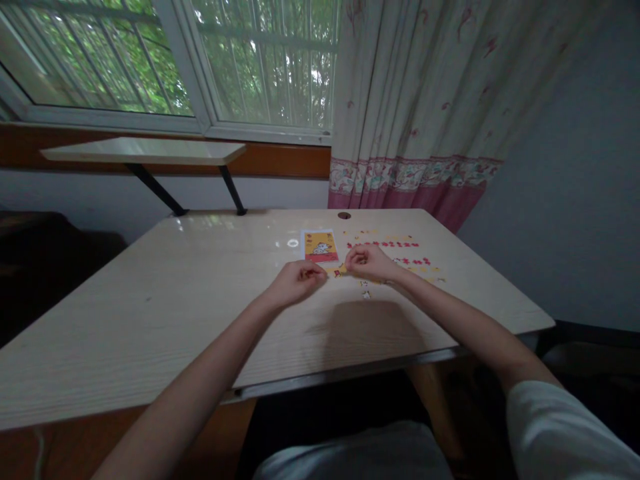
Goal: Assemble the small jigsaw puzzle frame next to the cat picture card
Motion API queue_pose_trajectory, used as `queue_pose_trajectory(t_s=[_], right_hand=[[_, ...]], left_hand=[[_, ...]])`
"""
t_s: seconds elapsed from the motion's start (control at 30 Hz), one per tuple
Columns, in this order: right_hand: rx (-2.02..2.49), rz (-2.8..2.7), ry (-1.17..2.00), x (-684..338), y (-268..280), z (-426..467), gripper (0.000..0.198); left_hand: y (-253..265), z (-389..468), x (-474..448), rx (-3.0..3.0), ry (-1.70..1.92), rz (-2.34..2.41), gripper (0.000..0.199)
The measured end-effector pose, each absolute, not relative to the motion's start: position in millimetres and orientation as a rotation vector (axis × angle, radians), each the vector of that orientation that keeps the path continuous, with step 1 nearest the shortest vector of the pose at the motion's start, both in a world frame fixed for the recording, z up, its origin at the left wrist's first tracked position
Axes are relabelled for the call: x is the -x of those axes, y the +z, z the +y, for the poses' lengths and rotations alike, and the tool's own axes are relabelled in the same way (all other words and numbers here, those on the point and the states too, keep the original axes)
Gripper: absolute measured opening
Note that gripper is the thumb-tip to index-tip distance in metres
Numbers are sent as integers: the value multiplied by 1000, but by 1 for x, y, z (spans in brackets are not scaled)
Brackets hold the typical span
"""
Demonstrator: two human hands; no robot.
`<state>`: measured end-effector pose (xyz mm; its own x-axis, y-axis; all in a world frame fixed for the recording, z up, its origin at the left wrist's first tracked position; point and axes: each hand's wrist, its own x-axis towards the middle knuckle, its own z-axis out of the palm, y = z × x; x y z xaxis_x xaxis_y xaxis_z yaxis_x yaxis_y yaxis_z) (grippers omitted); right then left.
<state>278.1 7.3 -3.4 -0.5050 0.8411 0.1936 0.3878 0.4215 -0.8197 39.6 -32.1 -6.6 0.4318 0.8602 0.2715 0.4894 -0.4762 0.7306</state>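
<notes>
Puzzle piece (337, 273) sits right between left hand (299, 283) and right hand (369, 262) at the counter (200, 300), tiny, yellow with some red; both hands pinched nearly closed, can't tell if they're gripping it.

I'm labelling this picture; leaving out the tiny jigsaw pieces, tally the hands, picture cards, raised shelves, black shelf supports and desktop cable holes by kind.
Left hand and right hand: 2
Picture card: 1
Raised shelf: 1
Black shelf supports: 2
Cable hole: 1
Total: 7
</notes>
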Motion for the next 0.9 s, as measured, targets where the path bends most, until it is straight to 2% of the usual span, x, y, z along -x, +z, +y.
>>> queue_pose_trajectory(t_s=[0.23, 0.6, 0.9], right_hand=[[977, -2119, 986, -263, -8, -19, 25], [920, -2129, 770, -256, -11, -24, 23], [847, -2063, 166, -255, -16, -29, 23]], left_hand=[[-8, -43, -56, -1963, 828, 1031, 18], [-10, -39, -59, -1895, 878, 1075, 13], [-12, -32, -60, -1495, 1114, 1070, 6]])
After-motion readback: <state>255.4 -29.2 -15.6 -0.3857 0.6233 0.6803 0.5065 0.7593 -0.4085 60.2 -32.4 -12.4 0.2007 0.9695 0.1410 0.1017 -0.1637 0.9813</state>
